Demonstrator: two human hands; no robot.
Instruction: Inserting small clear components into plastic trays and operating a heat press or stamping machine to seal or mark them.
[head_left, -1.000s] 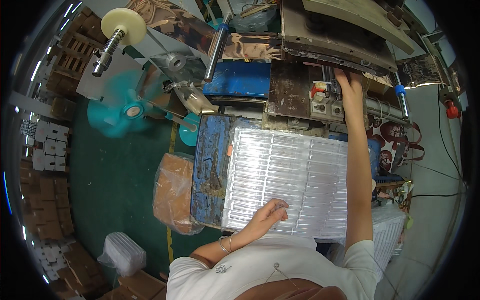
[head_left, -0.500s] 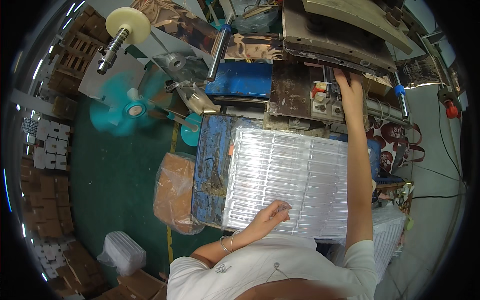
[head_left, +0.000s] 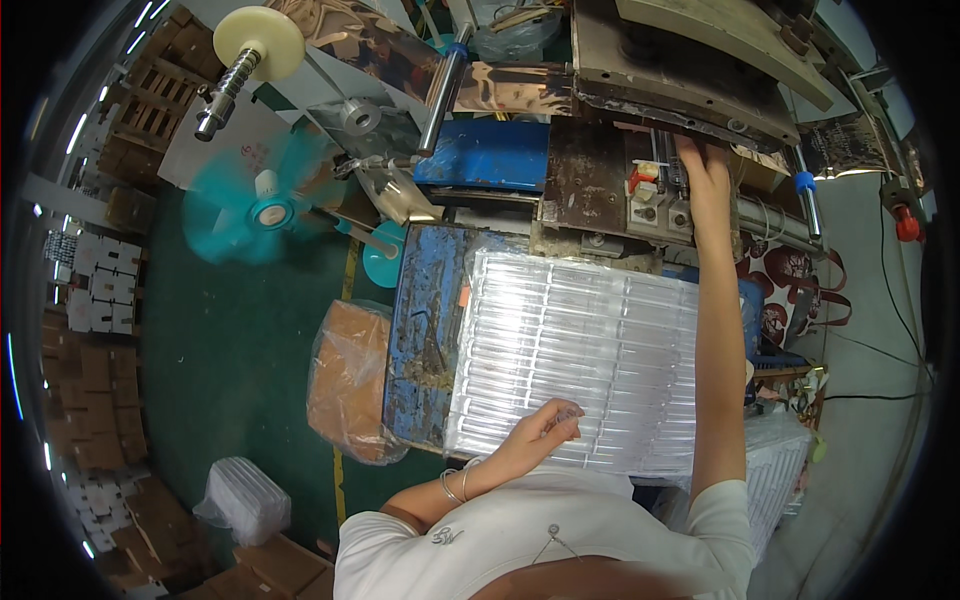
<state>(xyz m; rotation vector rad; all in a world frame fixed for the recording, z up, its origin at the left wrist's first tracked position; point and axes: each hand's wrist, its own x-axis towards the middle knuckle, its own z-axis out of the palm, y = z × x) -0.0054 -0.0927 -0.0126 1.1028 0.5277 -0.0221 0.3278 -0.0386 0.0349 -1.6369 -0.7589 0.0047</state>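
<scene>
A stack of clear plastic blister trays [head_left: 590, 350] lies on a worn blue metal table [head_left: 425, 340]. My left hand [head_left: 540, 432] rests on the near edge of the top tray, fingers curled on it. My right hand [head_left: 703, 160] reaches far forward with a straight arm and touches the control block [head_left: 650, 195] of the press machine [head_left: 680, 70], beside a red button. Whether that hand grips anything is hidden.
A turquoise fan [head_left: 262, 205] spins at the left on the green floor. A bag of orange pieces [head_left: 350, 385] leans against the table. A foil roll [head_left: 260, 45] feeds the machine. Cardboard boxes [head_left: 95, 400] line the left side; bagged trays [head_left: 245, 500] lie near.
</scene>
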